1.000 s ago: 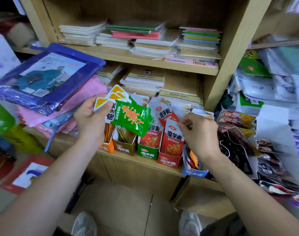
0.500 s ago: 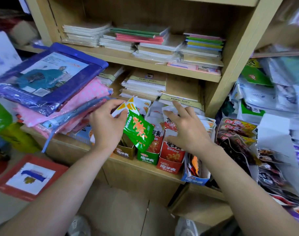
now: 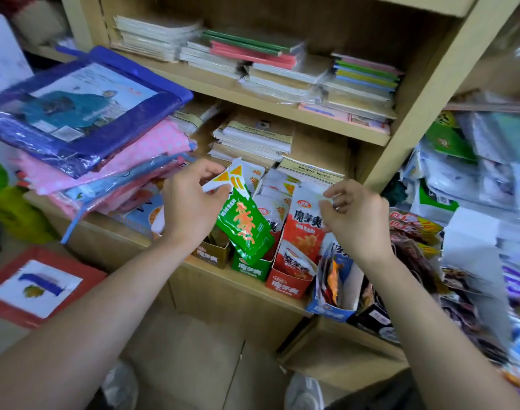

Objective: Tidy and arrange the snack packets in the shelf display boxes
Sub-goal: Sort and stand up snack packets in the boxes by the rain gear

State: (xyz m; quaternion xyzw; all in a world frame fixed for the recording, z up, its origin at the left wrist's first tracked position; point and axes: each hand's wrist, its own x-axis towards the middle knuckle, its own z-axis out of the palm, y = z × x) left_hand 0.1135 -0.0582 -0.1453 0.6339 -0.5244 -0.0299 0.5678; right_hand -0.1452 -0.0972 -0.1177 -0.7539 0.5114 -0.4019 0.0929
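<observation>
The left hand [image 3: 190,208] sits at 9 o'clock of the snack row and grips a small fan of packets by their white tops. The green packet [image 3: 244,229] hangs from that grip, tilted, with its lower corner pointing to 5 o'clock. The corner is at the mouth of the green box [image 3: 249,269]; whether it is already inside cannot be told. The gold box [image 3: 210,255] stands just at 9 o'clock of the green one, side by side with it on the shelf [image 3: 241,291].

The step in hand looks like seating the green packet in its matching box. It would go best if the person turned the packet upright first, so the bottom edge enters flat, not corner-first. It should then slide down behind the packets already there, label to the front. The spare packets in the fan should be held clear so none drops into the gold box.

At 3 o'clock of the green box is the red box [image 3: 286,287], with the red packet [image 3: 304,223] standing tall in it. The right hand [image 3: 356,217] has curled fingers pinching that packet's top edge. Holding it toward 3 o'clock would keep the green box's mouth free. The crowded blue box [image 3: 329,310] is last in the row
</observation>
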